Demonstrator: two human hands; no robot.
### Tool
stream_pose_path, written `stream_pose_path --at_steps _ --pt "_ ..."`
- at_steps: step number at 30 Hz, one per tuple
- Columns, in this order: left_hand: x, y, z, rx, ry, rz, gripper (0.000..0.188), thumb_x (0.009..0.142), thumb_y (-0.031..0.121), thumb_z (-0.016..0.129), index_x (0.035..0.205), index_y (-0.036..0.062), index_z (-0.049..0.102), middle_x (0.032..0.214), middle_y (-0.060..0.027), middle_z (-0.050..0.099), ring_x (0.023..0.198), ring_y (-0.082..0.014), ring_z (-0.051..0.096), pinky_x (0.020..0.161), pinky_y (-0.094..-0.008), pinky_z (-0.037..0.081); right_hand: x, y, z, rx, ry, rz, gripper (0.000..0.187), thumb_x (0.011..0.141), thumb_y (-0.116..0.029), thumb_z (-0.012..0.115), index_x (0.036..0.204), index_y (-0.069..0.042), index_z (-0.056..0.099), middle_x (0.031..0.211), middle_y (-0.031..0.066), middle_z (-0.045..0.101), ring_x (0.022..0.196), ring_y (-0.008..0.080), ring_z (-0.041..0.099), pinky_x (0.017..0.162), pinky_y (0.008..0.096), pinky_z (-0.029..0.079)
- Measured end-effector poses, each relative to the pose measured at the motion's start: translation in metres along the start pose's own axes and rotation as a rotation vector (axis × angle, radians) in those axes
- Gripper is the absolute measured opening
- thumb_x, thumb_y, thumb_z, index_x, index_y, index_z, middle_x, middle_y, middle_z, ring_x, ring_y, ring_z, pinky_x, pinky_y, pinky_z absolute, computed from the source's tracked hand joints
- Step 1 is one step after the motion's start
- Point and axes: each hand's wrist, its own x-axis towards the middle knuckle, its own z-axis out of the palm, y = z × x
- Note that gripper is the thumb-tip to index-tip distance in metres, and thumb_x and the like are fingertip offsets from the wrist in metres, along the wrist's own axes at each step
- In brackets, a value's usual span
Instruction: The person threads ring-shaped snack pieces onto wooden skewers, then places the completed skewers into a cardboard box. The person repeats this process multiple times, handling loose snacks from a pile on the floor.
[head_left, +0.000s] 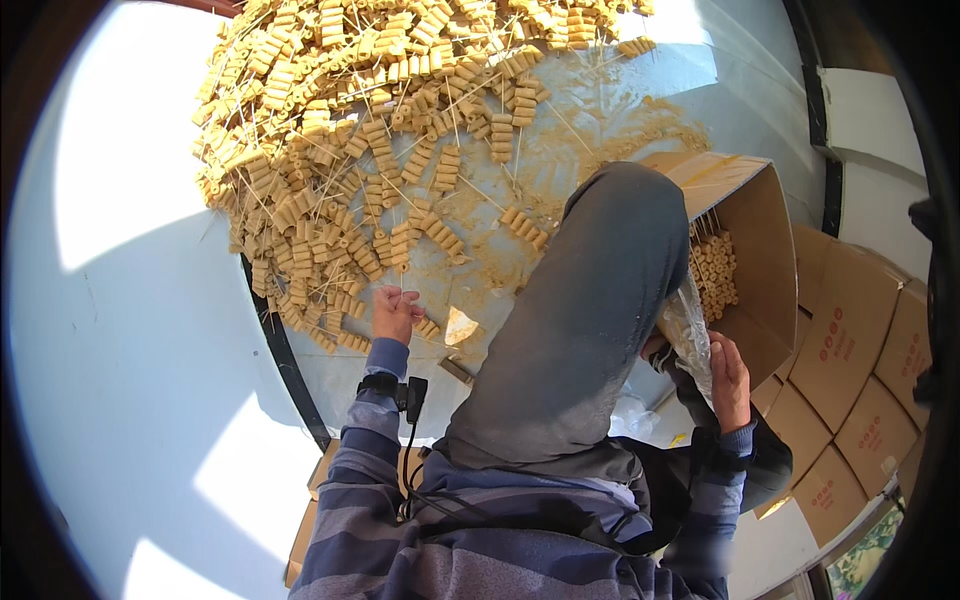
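Note:
A large heap of skewers (320,200), tan ridged tube-shaped pieces on thin sticks, spreads in front of me and to my left. At its near edge my left hand (397,313) is closed, its fingertips pinching the stick of one skewer (401,243). To my right an open cardboard box (765,240) lies tilted, with many skewers (713,272) packed inside, their round ends showing. My right hand (730,378) is closed on the edge of a clear plastic bag (686,328) at the box's mouth. My raised knee hides part of the box and bag.
Closed cardboard boxes (850,340) are stacked at the right. A pale scraper-like piece (460,326) lies near my left hand. Loose crumbs (650,125) cover the pale surface beyond my knee. Along the left runs a pale panel (150,330) with a dark edge.

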Motion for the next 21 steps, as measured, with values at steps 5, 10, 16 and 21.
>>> stream_pose_path --at_steps 5,10,16,21 --pt "0.036 0.042 -0.005 0.553 -0.019 0.629 0.040 0.093 -0.005 0.051 0.130 0.0085 0.054 0.111 -0.0134 0.069 0.097 -0.0266 0.068 0.081 -0.0399 0.054 0.000 -0.002 0.004 -0.009 0.020 -0.018 0.027 0.106 -0.019 0.049 0.119 0.000 0.064 0.101 0.0082 0.068 0.095 0.0151 0.062 0.088 0.0286 0.048" --pt "0.113 0.113 0.030 1.167 -0.041 0.826 0.044 0.087 -0.004 0.056 0.128 0.0128 0.060 0.115 -0.0174 0.062 0.098 -0.0378 0.066 0.085 -0.0458 0.054 -0.007 -0.005 0.000 -0.003 -0.010 0.067 0.029 0.106 -0.021 0.050 0.121 0.001 0.063 0.108 0.0112 0.068 0.102 0.0174 0.062 0.094 0.0293 0.046" --pt "0.154 0.115 0.037 1.575 -0.034 0.627 0.026 0.091 0.011 0.058 0.115 0.0109 0.066 0.114 -0.0177 0.060 0.094 -0.0373 0.068 0.080 -0.0493 0.055 -0.018 -0.007 -0.002 -0.026 0.017 0.101 0.029 0.106 -0.021 0.050 0.121 0.001 0.063 0.107 0.0117 0.067 0.102 0.0181 0.062 0.094 0.0296 0.046" --pt "0.138 0.098 0.027 1.594 0.077 0.785 0.018 0.091 0.024 0.064 0.101 0.0104 0.070 0.107 -0.0162 0.060 0.096 -0.0395 0.064 0.083 -0.0529 0.050 -0.017 -0.003 -0.003 -0.036 0.010 0.078 0.027 0.106 -0.019 0.050 0.120 0.001 0.063 0.107 0.0110 0.066 0.101 0.0176 0.062 0.093 0.0290 0.046"
